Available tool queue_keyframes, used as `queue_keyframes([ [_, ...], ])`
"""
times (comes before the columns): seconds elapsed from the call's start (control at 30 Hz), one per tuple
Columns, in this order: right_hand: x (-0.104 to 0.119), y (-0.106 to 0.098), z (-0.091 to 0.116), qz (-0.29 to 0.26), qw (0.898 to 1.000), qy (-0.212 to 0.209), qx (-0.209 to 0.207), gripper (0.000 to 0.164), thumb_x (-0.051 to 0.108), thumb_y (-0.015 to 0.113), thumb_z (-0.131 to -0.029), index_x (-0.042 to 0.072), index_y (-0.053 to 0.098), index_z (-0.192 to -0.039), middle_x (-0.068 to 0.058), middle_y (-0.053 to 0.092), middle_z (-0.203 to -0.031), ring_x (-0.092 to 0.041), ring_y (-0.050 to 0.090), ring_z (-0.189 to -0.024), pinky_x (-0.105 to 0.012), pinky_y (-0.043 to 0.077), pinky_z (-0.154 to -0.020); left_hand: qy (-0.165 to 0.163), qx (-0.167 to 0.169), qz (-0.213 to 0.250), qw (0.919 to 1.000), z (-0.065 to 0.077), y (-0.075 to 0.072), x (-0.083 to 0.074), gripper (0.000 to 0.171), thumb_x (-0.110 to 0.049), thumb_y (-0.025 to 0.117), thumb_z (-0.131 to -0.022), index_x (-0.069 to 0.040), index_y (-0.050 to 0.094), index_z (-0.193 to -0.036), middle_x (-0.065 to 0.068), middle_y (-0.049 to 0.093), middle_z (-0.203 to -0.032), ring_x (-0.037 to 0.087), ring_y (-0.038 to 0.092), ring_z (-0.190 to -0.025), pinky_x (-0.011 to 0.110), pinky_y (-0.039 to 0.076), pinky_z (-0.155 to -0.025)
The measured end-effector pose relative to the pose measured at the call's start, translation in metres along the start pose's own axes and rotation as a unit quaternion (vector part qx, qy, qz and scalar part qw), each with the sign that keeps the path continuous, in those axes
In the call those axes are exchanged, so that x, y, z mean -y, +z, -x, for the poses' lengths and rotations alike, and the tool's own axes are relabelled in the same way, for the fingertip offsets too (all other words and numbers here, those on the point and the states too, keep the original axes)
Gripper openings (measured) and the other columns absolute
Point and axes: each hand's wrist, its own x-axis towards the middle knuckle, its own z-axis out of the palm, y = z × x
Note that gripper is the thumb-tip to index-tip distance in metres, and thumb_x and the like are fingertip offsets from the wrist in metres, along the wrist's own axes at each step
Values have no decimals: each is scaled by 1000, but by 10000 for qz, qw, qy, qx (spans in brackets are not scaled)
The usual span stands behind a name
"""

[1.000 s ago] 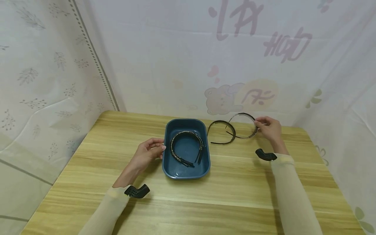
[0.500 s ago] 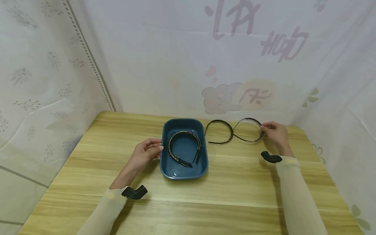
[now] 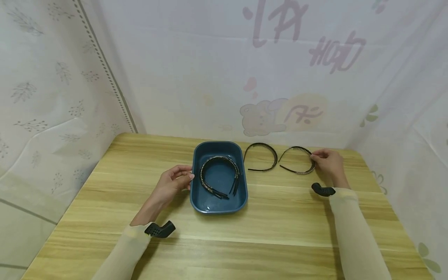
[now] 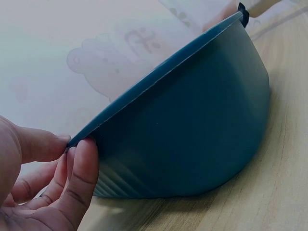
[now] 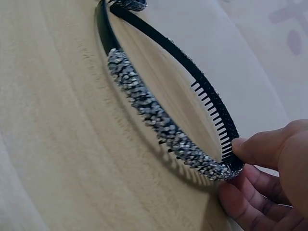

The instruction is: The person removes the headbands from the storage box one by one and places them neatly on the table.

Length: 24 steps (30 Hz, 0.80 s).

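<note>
Headband [image 5: 149,113] w/ silver glitter is near table's [image 3: 266,225] back edge, your R; on it or just off, can't tell. Your R hand [image 3: 329,163] pinches its crown, thumb vs. fingers, prob. to keep tips facing L. Second headband [image 3: 275,156] lies just beside; blue tray [image 4: 183,120] holds more, your L hand [image 3: 174,179] pinching the rim, prob. to steady it.

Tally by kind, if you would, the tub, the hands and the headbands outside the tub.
Blue tub: 1
Headbands outside it: 2 (unheld headband, held headband)
Hands: 2 (left hand, right hand)
Total: 5
The headbands inside the tub overlap, so I cannot count them surely.
</note>
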Motion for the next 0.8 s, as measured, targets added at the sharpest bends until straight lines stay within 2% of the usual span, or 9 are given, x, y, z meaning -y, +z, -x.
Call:
queue_keyframes([
  [0.23, 0, 3, 1, 146, 9998, -123, 112, 34, 27, 65, -102, -2, 69, -120, -26, 72, -112, -5, 66, -69, -18, 55, -62, 31, 1, -15, 10000, 0, 0, 0, 43, -6, 65, -100, 8, 51, -138, -1, 64, -97, 9, 65, -72, 24, 61, -73],
  [0.4, 3, 3, 4, 384, 9990, -185, 125, 42, 36, 63, -102, 1, 67, -125, -25, 70, -117, -25, 69, -91, -21, 52, -70, 12, -5, 22, 10000, 1, 0, 0, 43, -6, 64, -100, 8, 51, -138, 0, 64, -97, 9, 64, -72, 23, 60, -72],
  [0.47, 5, 2, 6, 382, 9990, -158, 162, 47, 40, 63, -102, 2, 65, -130, -24, 68, -123, -33, 66, -104, -27, 53, -77, 2, -12, 17, 10000, 0, 0, 1, 42, -6, 65, -100, 7, 51, -138, 0, 64, -98, 9, 64, -72, 23, 60, -72],
  [0.57, 9, 0, 9, 178, 9993, -123, 303, 55, 42, 61, -102, 1, 59, -139, -26, 62, -133, -42, 60, -119, -43, 56, -89, -21, -22, -6, 10000, 0, 0, 1, 43, -7, 65, -100, 6, 51, -138, -1, 63, -97, 10, 64, -72, 24, 61, -72],
  [0.67, 13, -2, 11, -28, 9990, -136, 424, 61, 44, 61, -102, 1, 52, -145, -27, 56, -142, -46, 54, -129, -57, 51, -101, -29, -30, -39, 10000, 0, 0, 1, 43, -8, 66, -100, 6, 51, -137, -1, 63, -97, 10, 65, -73, 25, 61, -73],
  [0.8, 18, -4, 12, -169, 9987, -108, 475, 67, 47, 60, -102, 3, 47, -151, -27, 48, -151, -47, 49, -136, -63, 46, -106, -17, -27, -67, 10000, 0, -1, 1, 43, -8, 66, -100, 6, 52, -137, -1, 64, -97, 10, 65, -72, 26, 62, -74],
])
